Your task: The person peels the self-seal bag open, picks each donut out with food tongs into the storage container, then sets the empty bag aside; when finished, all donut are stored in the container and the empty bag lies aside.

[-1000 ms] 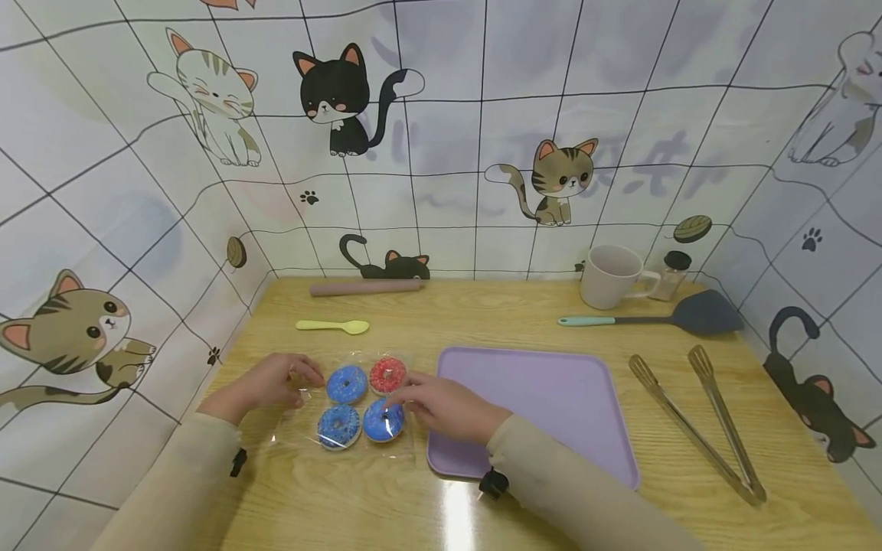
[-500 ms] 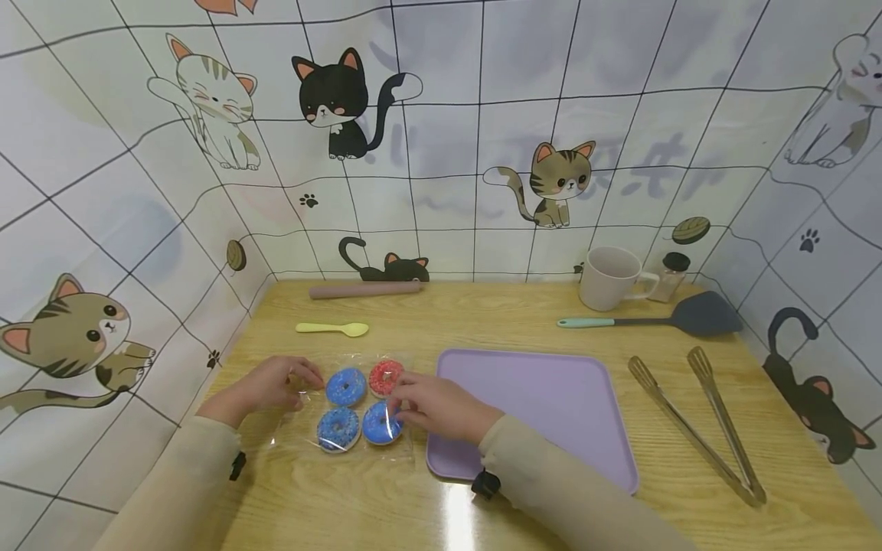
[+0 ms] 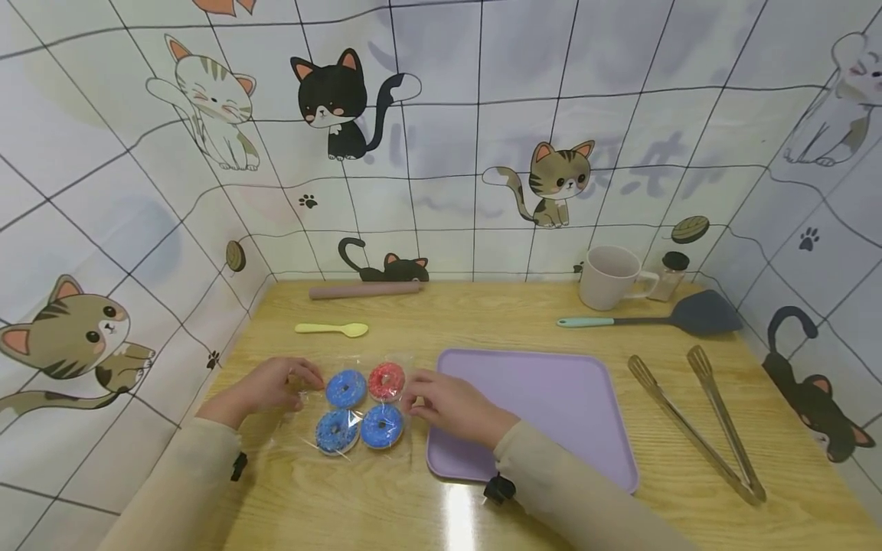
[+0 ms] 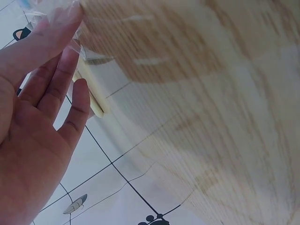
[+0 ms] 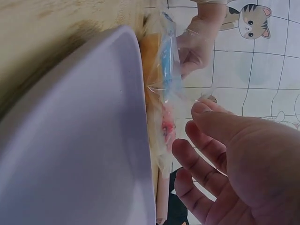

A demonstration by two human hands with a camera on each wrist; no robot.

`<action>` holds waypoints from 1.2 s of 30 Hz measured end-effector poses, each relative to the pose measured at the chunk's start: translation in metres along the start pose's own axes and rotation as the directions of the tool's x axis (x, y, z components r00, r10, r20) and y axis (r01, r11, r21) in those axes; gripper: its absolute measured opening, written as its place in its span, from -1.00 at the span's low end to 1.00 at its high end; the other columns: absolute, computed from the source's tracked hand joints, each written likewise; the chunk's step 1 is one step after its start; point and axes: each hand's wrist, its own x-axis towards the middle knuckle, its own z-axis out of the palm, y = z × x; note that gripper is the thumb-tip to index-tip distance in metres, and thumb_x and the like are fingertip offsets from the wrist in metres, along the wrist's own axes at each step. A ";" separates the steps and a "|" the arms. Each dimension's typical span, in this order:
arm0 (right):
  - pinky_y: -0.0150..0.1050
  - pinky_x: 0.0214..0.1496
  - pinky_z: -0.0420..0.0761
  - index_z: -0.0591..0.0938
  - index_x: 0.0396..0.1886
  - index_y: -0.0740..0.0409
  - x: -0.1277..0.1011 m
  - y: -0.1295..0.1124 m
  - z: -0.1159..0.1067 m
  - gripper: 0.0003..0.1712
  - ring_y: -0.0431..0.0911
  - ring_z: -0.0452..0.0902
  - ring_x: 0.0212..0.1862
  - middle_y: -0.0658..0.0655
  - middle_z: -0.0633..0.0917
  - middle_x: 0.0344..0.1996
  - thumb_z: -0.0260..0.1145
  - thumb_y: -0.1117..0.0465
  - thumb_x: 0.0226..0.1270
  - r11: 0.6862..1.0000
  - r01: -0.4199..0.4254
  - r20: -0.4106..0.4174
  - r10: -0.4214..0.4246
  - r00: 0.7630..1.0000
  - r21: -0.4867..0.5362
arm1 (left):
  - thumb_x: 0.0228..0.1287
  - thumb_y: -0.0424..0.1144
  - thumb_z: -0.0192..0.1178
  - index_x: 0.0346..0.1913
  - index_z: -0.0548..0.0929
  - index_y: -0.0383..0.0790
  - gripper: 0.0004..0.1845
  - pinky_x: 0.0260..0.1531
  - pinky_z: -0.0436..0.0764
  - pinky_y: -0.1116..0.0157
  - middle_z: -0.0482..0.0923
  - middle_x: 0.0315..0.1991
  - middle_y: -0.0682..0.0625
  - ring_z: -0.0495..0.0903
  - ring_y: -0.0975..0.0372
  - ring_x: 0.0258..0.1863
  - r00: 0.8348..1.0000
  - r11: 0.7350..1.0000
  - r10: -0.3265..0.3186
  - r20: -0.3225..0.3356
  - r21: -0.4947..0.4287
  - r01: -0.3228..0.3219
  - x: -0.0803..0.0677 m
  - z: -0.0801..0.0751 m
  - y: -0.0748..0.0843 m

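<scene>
A clear, crinkled plastic bag (image 3: 358, 409) lies flat on the light wooden surface (image 3: 482, 314), just left of the lilac tray (image 3: 551, 405). Inside sit four small round donuts in a two-by-two block: a red-iced donut with sprinkles (image 3: 387, 381) at the far right, a blue-iced donut (image 3: 346, 388) beside it at the far left, and two more blue-iced donuts in the near row (image 3: 337, 431) (image 3: 382, 425). All four lie flat, icing up, holes showing, touching or nearly touching.
</scene>
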 end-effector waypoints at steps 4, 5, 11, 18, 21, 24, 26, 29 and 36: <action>-0.39 -0.08 0.62 0.71 -0.17 -0.16 -0.009 0.005 -0.002 -0.95 -0.27 0.60 -0.14 -0.17 0.62 -0.11 0.36 0.14 0.49 1.000 -0.005 -0.031 0.005 1.000 -0.015 | -0.05 -0.58 0.45 -0.08 0.83 -0.12 -0.56 0.14 0.57 -0.14 0.71 0.06 -0.06 0.63 -0.10 0.14 1.000 1.000 0.018 0.002 -0.016 -0.018 0.001 0.000 0.003; -0.40 -0.09 0.62 0.70 -0.17 -0.17 -0.010 0.006 -0.002 -0.95 -0.29 0.58 -0.16 -0.18 0.62 -0.11 0.36 0.13 0.49 1.000 -0.013 -0.036 0.012 0.999 -0.016 | -0.05 -0.58 0.45 -0.08 0.83 -0.12 -0.56 0.13 0.58 -0.13 0.71 0.06 -0.07 0.63 -0.11 0.14 1.000 1.000 0.022 0.001 -0.016 -0.022 0.001 0.000 0.002; -0.42 -0.14 0.60 0.70 -0.17 -0.22 -0.017 0.010 -0.006 -0.95 -0.37 0.53 -0.21 -0.21 0.61 -0.10 0.36 0.10 0.50 0.999 -0.038 -0.043 0.038 0.998 0.006 | -0.02 -0.53 0.50 -0.08 0.83 -0.07 -0.59 0.16 0.57 -0.15 0.71 0.07 -0.05 0.62 -0.12 0.17 1.000 1.000 0.017 -0.002 0.017 -0.017 0.001 0.000 -0.003; -0.41 -0.15 0.59 0.71 -0.18 -0.19 -0.020 0.009 -0.008 -0.96 -0.36 0.53 -0.21 -0.20 0.61 -0.11 0.38 0.12 0.47 0.997 -0.054 -0.048 0.056 0.997 0.047 | 0.02 -0.50 0.53 -0.06 0.83 -0.06 -0.59 0.20 0.54 -0.21 0.71 0.08 -0.03 0.60 -0.14 0.19 1.000 0.999 0.030 -0.002 0.025 -0.030 0.001 0.000 -0.007; -0.36 -0.11 0.62 0.72 -0.18 -0.15 -0.015 0.010 -0.007 -0.95 -0.35 0.53 -0.18 -0.19 0.64 -0.11 0.37 0.15 0.48 0.988 -0.057 -0.049 0.065 0.997 0.144 | 0.01 -0.51 0.52 -0.06 0.83 -0.06 -0.59 0.16 0.57 -0.17 0.71 0.07 -0.04 0.61 -0.14 0.18 0.999 0.999 0.036 -0.002 0.023 -0.036 0.000 -0.001 -0.006; -0.27 -0.08 0.65 0.74 -0.11 -0.05 -0.008 0.010 -0.007 -0.92 -0.30 0.54 -0.16 -0.11 0.68 -0.07 0.37 0.20 0.48 0.962 -0.063 -0.049 0.079 0.996 0.265 | 0.00 -0.52 0.51 -0.07 0.83 -0.07 -0.59 0.14 0.59 -0.14 0.71 0.06 -0.04 0.62 -0.13 0.17 0.999 0.999 0.037 -0.003 0.025 -0.037 0.000 -0.002 -0.004; -0.24 -0.08 0.65 0.75 -0.06 0.00 -0.003 0.011 -0.008 -0.87 -0.25 0.55 -0.16 -0.06 0.71 -0.04 0.37 0.23 0.48 0.949 -0.069 -0.048 0.089 0.995 0.308 | -0.01 -0.53 0.50 -0.07 0.83 -0.08 -0.59 0.14 0.58 -0.14 0.71 0.06 -0.05 0.62 -0.14 0.16 0.999 0.999 0.042 0.000 0.022 -0.042 0.000 -0.003 -0.003; -0.24 -0.07 0.65 0.74 0.03 0.02 0.005 0.011 -0.007 -0.79 -0.22 0.57 -0.14 -0.02 0.72 0.02 0.36 0.27 0.48 0.947 -0.079 -0.038 0.095 0.995 0.312 | -0.02 -0.54 0.49 -0.08 0.83 -0.09 -0.58 0.15 0.58 -0.14 0.71 0.06 -0.05 0.62 -0.14 0.16 0.999 0.999 0.045 0.003 0.022 -0.045 -0.001 -0.003 -0.001; -0.32 -0.03 0.62 0.72 0.07 -0.04 0.024 0.015 0.000 -0.74 -0.23 0.59 -0.09 -0.04 0.70 0.01 0.32 0.31 0.50 0.950 -0.106 0.014 0.107 0.994 0.294 | -0.05 -0.57 0.47 -0.08 0.83 -0.13 -0.57 0.12 0.59 -0.11 0.71 0.04 -0.07 0.62 -0.14 0.15 0.999 0.999 0.043 0.004 0.018 -0.043 -0.001 -0.002 0.002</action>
